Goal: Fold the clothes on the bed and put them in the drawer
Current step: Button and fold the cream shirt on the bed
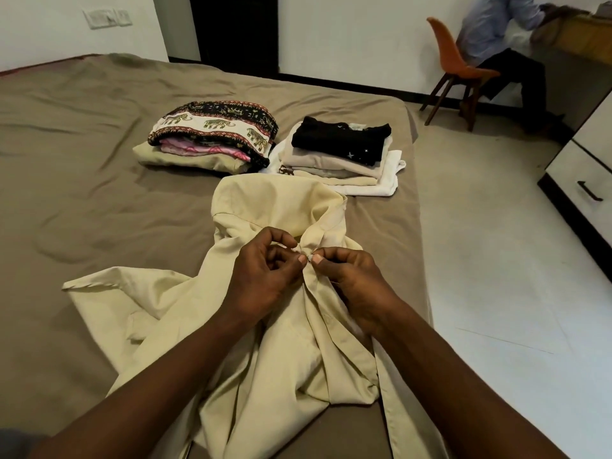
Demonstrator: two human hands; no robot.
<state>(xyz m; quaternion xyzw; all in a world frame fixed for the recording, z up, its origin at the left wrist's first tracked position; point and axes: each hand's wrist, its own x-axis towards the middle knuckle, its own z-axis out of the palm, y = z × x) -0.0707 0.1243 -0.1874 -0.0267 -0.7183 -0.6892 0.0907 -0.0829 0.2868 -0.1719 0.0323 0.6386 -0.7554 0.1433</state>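
Grip of left hand (265,276) and right hand (351,279): fingertips pinching cream shirt (278,207) front edges together.

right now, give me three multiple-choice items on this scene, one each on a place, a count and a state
1. Where is the black star-dotted folded garment? A on the right pile B on the floor C on a chair
2. Folded piles on the brown bed? A one B two C four
3. The left hand and right hand, on the cream cotton shirt? A pinching it B hovering above C pressing flat
1A, it tops the right pile; 2B, that pile plus the elephant-print pile; 3A, both pinch a fold.
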